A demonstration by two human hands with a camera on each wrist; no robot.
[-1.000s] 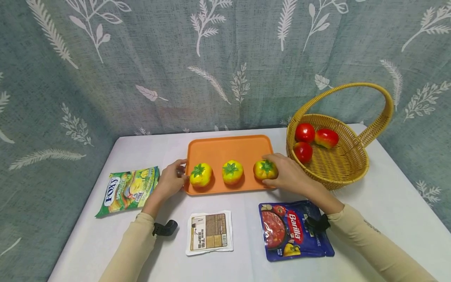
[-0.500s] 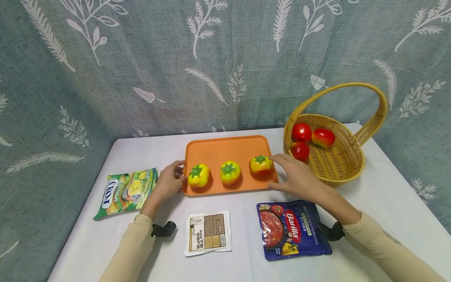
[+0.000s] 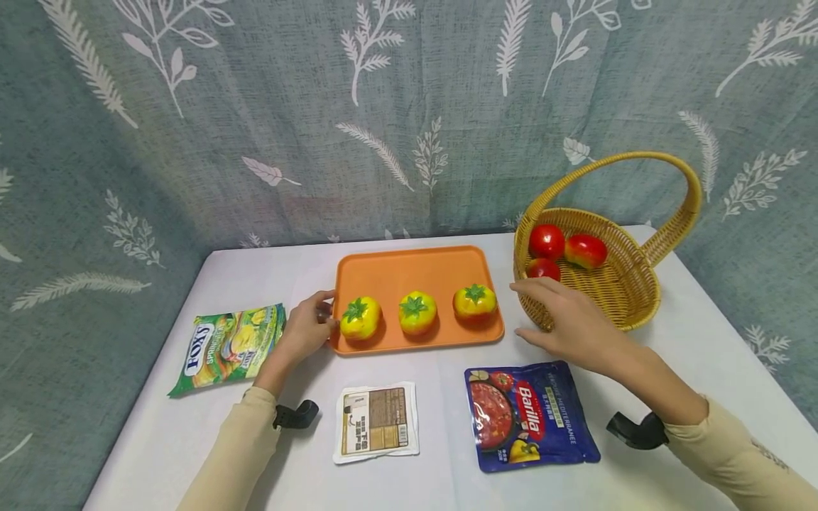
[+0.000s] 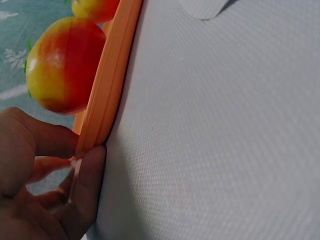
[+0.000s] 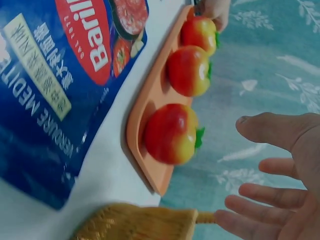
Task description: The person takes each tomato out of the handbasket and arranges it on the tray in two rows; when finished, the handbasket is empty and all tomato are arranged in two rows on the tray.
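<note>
My left hand point(image 3: 309, 327) pinches the left rim of the orange tray point(image 3: 409, 266); in the left wrist view its thumb point(image 4: 55, 140) lies on the rim, with fingers against the outer side. Three yellow-and-red, persimmon-like fruits with green leafy tops stand in a row along the tray's near side: a left fruit point(image 3: 361, 319), a middle fruit point(image 3: 417, 313) and a right fruit point(image 3: 475, 304). My right hand point(image 3: 578, 323) hovers right of the tray, before the wicker basket point(image 3: 639, 298). Its fingers are spread and hold nothing, apart from the right fruit point(image 5: 170, 134).
In the tall-handled basket lie a round red fruit point(image 3: 546, 241), a red-yellow oblong fruit point(image 3: 586, 251) and another red fruit point(image 3: 543, 269), partly hidden. Nearer are a blue Barilla pouch point(image 3: 530, 417), a white-and-brown packet point(image 3: 375, 423) and a green Fox's bag point(image 3: 230, 348).
My right hand has let go of the right fruit and drawn away rightward to the front of the basket. The fruit stays on the tray. The left hand keeps its place at the rim.
</note>
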